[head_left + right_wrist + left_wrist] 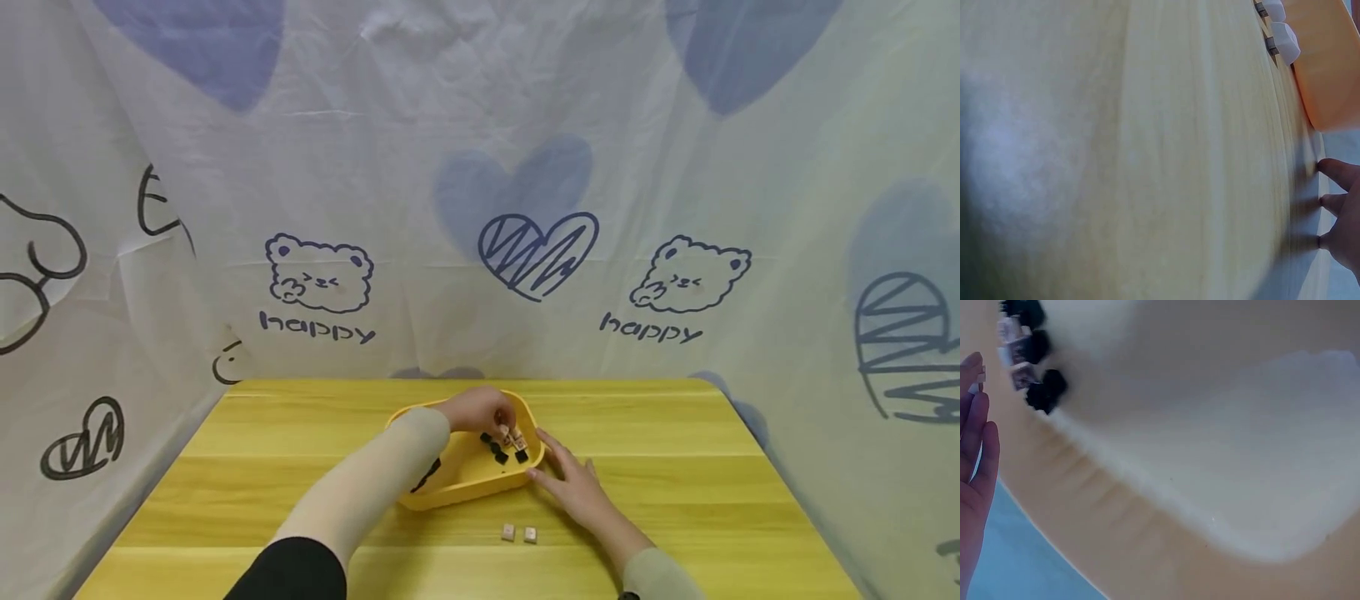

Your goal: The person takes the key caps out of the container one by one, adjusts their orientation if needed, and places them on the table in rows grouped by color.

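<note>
My left hand (480, 410) reaches over the yellow plastic basket (467, 493) and pinches a small pale keycap (982, 376) between thumb and fingers. Below its fingertips, at the basket's right end, pale keycaps (518, 439) lie mixed with black pieces (501, 457). In the left wrist view this cluster sits along the basket wall. My right hand (576, 490) is at the basket's right end, fingers extended and spread, thumb at the near corner. Two pale keycaps, a left one (508, 532) and a right one (531, 535), stand side by side on the table in front of the basket.
More dark pieces (426, 476) lie at the basket's left end, partly hidden by my left forearm. The yellow wood-grain table (675, 467) extends to both sides. A white curtain (420, 167) with hearts and bears hangs behind and beside it.
</note>
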Demonstrator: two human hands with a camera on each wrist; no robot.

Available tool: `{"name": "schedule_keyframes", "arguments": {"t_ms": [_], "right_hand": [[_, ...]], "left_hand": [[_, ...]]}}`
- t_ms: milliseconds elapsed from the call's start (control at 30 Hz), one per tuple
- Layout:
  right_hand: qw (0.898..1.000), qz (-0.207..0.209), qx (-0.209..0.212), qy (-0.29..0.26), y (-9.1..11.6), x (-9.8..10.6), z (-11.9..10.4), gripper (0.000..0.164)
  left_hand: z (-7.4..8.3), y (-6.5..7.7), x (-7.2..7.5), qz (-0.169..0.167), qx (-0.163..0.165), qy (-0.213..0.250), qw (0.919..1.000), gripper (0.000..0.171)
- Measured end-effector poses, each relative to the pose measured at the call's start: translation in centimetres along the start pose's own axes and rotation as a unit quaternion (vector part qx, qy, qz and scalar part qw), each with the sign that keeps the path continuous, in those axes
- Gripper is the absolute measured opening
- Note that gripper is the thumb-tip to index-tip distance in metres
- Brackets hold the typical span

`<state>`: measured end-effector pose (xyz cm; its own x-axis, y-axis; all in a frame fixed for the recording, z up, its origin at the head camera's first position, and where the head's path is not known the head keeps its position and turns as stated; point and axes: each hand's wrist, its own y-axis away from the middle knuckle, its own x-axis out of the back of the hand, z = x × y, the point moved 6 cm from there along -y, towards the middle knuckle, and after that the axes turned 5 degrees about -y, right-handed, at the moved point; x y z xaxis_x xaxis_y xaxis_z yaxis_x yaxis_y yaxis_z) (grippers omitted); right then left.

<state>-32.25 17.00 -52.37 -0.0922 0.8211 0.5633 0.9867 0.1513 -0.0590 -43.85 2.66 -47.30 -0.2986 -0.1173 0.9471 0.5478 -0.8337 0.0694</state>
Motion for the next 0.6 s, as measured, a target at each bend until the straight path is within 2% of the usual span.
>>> {"name": "schedule_keyframes", "arguments": {"t_ms": [267,467,600], "right_hand": [[1.000,-0.003,-0.003,-0.016,-0.1,0.2,0.1,0.070],[1.000,-0.006,0.002,-0.017,-0.1,0.1,0.0,0.070],[1.000,-0.004,0.004,-0.010,-0.1,0.0,0.0,0.070]], "left_hand": [[2.1,1.3,1.5,0.032,-0.028,0.046,0.9981,0.016],[3.7,3.0,2.3,0.036,-0.022,0.082,0.9957,0.014],[4.3,4.3,2.3,0.045,-0.021,0.089,0.9948,0.014]]}}
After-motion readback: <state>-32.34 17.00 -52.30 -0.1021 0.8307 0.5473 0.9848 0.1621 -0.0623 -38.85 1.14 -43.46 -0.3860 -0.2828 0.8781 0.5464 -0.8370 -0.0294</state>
